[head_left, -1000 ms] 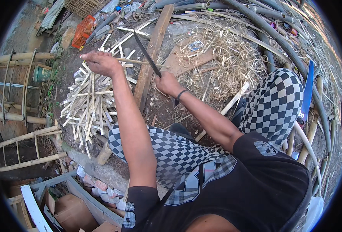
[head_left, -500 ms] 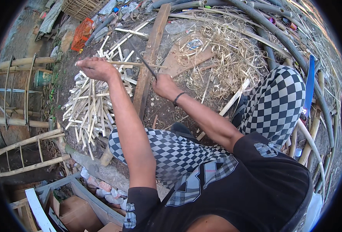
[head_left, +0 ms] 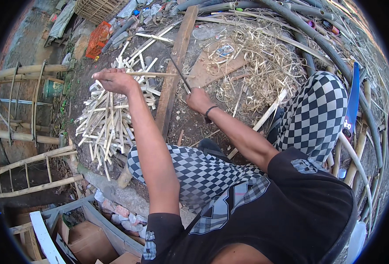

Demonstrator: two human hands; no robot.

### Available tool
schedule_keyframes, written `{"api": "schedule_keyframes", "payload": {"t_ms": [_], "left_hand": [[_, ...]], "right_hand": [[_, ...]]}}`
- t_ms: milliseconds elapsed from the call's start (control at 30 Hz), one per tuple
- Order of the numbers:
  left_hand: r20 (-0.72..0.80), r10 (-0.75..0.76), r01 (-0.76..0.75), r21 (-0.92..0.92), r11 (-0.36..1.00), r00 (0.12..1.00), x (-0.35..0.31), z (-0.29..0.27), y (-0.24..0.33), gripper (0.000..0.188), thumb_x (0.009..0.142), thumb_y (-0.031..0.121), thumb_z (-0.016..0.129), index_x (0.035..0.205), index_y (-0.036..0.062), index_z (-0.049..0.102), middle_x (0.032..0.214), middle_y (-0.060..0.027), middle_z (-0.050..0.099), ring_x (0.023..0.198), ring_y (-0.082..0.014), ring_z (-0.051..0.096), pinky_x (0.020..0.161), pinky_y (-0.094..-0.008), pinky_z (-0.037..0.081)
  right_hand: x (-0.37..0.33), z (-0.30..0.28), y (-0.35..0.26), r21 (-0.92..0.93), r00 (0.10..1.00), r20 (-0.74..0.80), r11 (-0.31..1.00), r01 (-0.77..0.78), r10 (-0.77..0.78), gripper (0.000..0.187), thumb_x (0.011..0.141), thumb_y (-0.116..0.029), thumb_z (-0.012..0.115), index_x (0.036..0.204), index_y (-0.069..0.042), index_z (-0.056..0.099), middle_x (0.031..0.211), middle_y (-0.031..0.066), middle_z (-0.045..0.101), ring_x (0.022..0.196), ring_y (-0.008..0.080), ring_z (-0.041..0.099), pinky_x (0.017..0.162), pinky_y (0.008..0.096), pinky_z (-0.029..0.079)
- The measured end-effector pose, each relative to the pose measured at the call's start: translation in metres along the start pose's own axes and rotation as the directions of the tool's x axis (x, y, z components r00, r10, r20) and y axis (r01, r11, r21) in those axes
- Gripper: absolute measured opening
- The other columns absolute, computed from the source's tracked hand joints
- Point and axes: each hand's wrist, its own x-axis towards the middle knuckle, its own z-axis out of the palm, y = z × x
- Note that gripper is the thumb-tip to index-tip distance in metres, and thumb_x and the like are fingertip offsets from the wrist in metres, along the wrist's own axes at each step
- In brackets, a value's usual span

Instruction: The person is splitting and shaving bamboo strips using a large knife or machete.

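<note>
My left hand [head_left: 117,82] is closed on one end of a thin bamboo strip [head_left: 152,74], which points right across a wooden plank [head_left: 175,72]. In my closed right hand [head_left: 199,100] is a knife [head_left: 179,70] with a long dark blade slanting up and to the left. The blade crosses the strip near its right end, just right of the plank. My right fingers hide the knife's handle. Below my left hand lies a heap of pale split bamboo sticks [head_left: 108,119].
Curly bamboo shavings [head_left: 260,61] cover the ground beyond my right hand, partly over a brown board [head_left: 212,72]. A blue-bladed saw [head_left: 352,101] stands beside my right knee. Bamboo poles [head_left: 324,42] curve along the far right. An orange crate [head_left: 97,39] sits far left.
The knife and my right hand have moved a little to the right along the strip. My left hand keeps its grip, and the whole view has shifted slightly.
</note>
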Motion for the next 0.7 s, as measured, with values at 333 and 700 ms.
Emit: {"api": "schedule_keyframes", "payload": {"t_ms": [333, 700], "left_hand": [[-0.030, -0.026, 0.026, 0.017, 1.000, 0.999, 0.010, -0.016, 0.004, 0.056, 0.103, 0.058, 0.022, 0.072, 0.0118, 0.029, 0.054, 0.0019, 0.029, 0.045, -0.0109, 0.029, 0.042, -0.0278, 0.030], [0.040, -0.069, 0.072, -0.070, 0.995, 0.997, 0.014, -0.010, -0.003, 0.057, 0.104, 0.055, 0.027, 0.093, 0.0008, 0.044, 0.055, 0.0034, 0.031, 0.046, -0.0090, 0.029, 0.042, -0.0267, 0.027]], "right_hand": [[-0.012, 0.007, 0.006, 0.071, 0.985, -0.066, 0.983, 0.166, -0.162, 0.031, 0.088, -0.026, 0.057, 0.092, 0.004, 0.067, 0.086, 0.0304, 0.066, 0.086, 0.0468, 0.065, 0.082, 0.0521, 0.053], [-0.011, -0.007, -0.005, -0.028, 0.998, 0.042, 0.999, 0.043, -0.042, 0.033, 0.085, -0.021, 0.055, 0.103, 0.003, 0.068, 0.100, 0.0330, 0.066, 0.098, 0.0458, 0.065, 0.089, 0.0492, 0.053]]}}
